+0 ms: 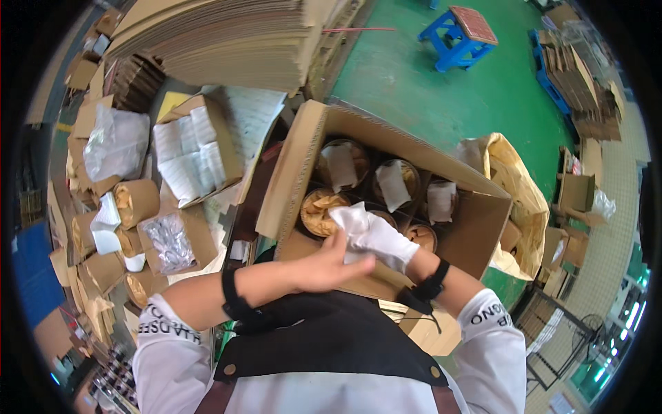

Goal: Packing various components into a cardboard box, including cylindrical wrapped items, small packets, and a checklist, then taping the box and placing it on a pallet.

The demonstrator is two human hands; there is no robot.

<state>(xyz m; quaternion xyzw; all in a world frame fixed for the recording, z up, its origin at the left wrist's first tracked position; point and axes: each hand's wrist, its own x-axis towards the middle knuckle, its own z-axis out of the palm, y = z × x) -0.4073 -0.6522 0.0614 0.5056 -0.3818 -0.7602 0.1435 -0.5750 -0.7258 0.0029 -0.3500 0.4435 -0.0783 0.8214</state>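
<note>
A cardboard box (pixel 476 231) stands in front of me with its flaps up, divided into compartments. Round containers stuffed with brown paper (pixel 321 212) sit in it, and white folded sheets (pixel 393 186) lie over several of them. Above the near row is my right hand (pixel 386 239) in a white glove. White material at its fingertips blends with the glove, so I cannot make out whether it is a held sheet. My bare left hand (pixel 331 268) is beside it with fingers stretched out, partly overlapping the glove and holding nothing visible.
At left, a carton of white packets (pixel 189 155) stands near a clear plastic bag (pixel 117 145) and a box of clear-wrapped pieces (pixel 169 243). Flat cardboard (pixel 214 41) is stacked behind. Right of the box is a brown paper sack (pixel 520 200); a blue stool (pixel 458 38) stands farther off.
</note>
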